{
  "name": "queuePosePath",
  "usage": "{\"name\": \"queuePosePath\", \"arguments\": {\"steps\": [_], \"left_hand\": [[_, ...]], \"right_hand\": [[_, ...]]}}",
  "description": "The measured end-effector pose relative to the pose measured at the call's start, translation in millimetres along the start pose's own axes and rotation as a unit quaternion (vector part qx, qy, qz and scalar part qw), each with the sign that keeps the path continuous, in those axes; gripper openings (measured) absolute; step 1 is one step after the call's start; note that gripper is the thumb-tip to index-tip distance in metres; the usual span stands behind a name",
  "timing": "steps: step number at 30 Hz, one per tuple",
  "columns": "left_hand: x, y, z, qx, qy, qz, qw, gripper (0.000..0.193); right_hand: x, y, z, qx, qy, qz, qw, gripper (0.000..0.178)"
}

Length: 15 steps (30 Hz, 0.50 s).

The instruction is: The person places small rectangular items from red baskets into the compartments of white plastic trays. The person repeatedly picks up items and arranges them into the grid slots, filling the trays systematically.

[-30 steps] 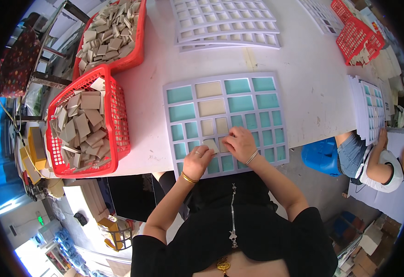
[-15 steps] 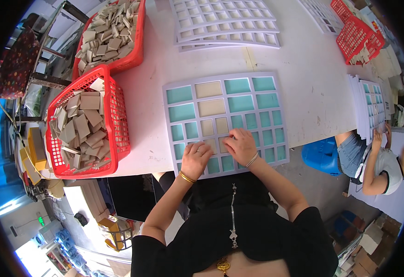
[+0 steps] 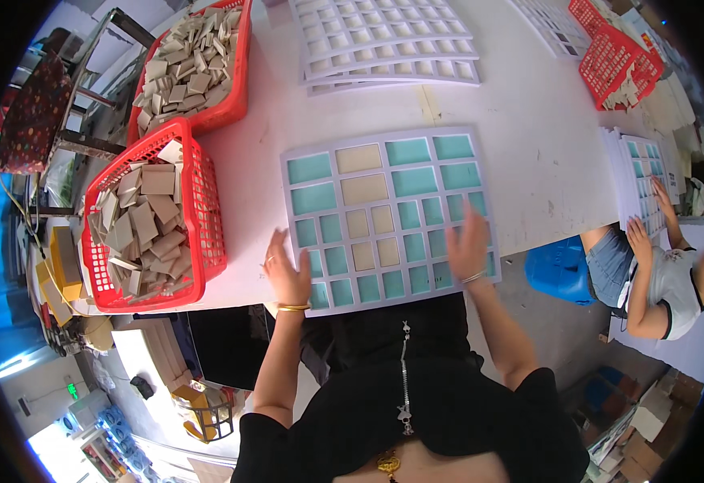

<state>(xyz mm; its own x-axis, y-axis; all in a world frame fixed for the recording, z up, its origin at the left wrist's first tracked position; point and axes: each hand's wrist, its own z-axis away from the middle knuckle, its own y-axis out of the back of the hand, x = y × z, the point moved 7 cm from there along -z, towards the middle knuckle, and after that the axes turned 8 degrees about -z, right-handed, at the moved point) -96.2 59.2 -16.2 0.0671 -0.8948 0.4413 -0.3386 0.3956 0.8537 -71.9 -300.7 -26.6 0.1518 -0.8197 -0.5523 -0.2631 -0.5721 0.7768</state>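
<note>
In front of me lies a white grid tray (image 3: 382, 157) with teal-bottomed compartments of two sizes. Its second column holds two large beige tiles (image 3: 362, 188) at the top and several small beige tiles (image 3: 358, 223) below them. My left hand (image 3: 288, 275) is at the tray's lower left edge, fingers spread and nothing in them. Over the right-hand columns is my right hand (image 3: 469, 248), slightly blurred, its fingers stretched out and holding nothing; they hide a few compartments. Whether either hand touches the tray, I cannot tell.
Left of the tray stands a red basket (image 3: 215, 211) of loose beige tiles, with another red basket (image 3: 243, 76) behind it. A stack of white grid trays (image 3: 392, 60) lies at the back. At right, a person (image 3: 650, 278) handles similar trays (image 3: 650, 193) near a blue stool (image 3: 559, 272).
My hands have moved apart from the small tiles at the tray's lower middle, the left one leftward, the right one rightward. The fingers have straightened. The other person's hands have shifted.
</note>
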Motion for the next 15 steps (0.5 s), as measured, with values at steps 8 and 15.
{"name": "queuePosePath", "arguments": {"steps": [8, 15], "left_hand": [[15, -24, 24, -0.088, 0.081, 0.183, 0.976, 0.044], [142, -105, -3, -0.249, -0.037, 0.465, 0.849, 0.046]], "right_hand": [[101, 38, 0, 0.034, -0.183, -0.159, 0.97, 0.061], [257, 199, -53, 0.219, -0.229, 0.052, 0.947, 0.062]]}}
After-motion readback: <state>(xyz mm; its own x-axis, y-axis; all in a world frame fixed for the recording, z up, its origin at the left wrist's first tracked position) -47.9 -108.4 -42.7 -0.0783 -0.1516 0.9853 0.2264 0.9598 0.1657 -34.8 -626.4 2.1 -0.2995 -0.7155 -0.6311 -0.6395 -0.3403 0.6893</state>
